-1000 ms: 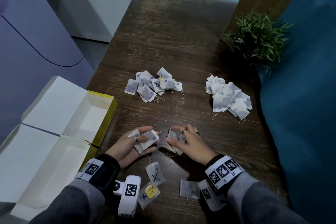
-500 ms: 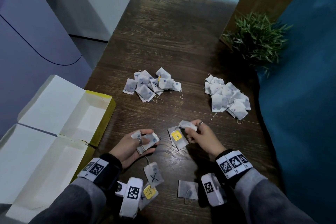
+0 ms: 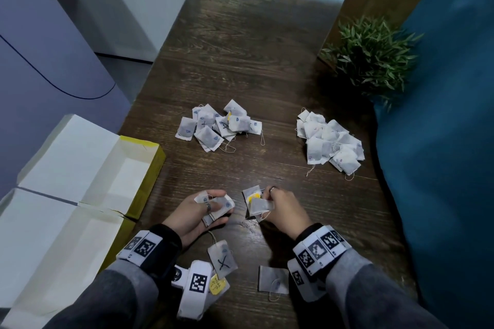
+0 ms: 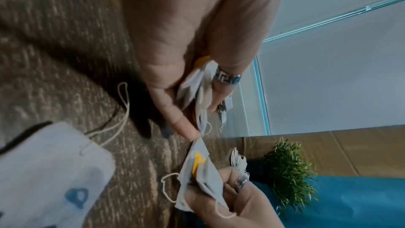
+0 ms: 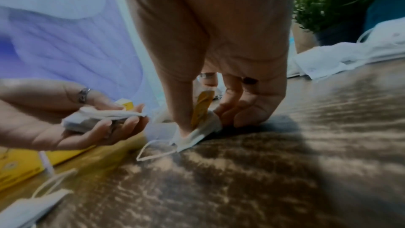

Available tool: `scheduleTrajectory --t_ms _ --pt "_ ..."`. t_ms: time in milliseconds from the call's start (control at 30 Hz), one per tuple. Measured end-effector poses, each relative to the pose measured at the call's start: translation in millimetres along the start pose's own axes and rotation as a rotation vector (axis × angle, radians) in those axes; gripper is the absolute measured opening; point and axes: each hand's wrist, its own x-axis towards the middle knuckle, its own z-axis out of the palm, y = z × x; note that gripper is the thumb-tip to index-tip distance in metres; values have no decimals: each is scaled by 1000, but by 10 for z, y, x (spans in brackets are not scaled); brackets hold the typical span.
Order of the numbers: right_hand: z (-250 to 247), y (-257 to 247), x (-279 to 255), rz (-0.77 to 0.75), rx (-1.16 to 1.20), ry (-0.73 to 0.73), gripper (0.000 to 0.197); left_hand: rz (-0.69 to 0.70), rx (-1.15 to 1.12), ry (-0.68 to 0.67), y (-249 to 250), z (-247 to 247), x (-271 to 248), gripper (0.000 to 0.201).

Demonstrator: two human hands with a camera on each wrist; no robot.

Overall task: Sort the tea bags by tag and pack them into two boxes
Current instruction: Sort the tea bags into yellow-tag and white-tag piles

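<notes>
My left hand [image 3: 211, 208] lies palm up near the table's front and holds a small stack of white tea bags [image 3: 217, 207] between thumb and fingers; the same stack [image 4: 197, 96] shows in the left wrist view. My right hand [image 3: 270, 204] pinches a few tea bags with a yellow tag [image 3: 258, 201] just above the table; its thumb presses them in the right wrist view [image 5: 197, 127]. Two heaps of tea bags lie further back: a left heap [image 3: 219, 127] and a right heap [image 3: 330, 141]. Two open white boxes [image 3: 88, 168] with yellow sides stand at the left.
Three loose tea bags lie near my wrists: one marked X [image 3: 222, 259], one with a yellow tag [image 3: 217, 284], one plain [image 3: 272, 279]. A green plant [image 3: 371, 53] stands at the back right beside a blue cushion [image 3: 441, 141]. Dark wooden table [image 3: 254, 48] stretches beyond.
My right hand lifted its tea bags off the table, swung right, then came back toward the left hand. The left hand kept its stack, almost still.
</notes>
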Motion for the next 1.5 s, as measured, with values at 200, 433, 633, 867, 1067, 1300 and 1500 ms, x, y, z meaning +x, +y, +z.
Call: scheduleTrajectory --t_ms 200,433,633,867,1067,1300,1500 --pt "-144 -14 -176 -224 232 189 19 15 128 11 31 78 -51 27" --pt "-117 -127 -294 -711 61 358 9 17 249 -176 41 196 -97 27" --pt "-87 -130 -335 -978 -375 396 12 -104 37 -195 89 209 -90 28" --pt "-19 -84 -401 -720 -27 223 14 57 234 -60 18 190 -40 22" --pt "-186 -45 -304 -75 826 132 29 205 230 -45 79 125 -38 30" --pt "-154 -225 -231 -134 842 -39 20 276 295 -52 82 166 -37 29" --pt "-120 -192 -223 -57 756 -274 43 288 319 -76 114 195 -68 32"
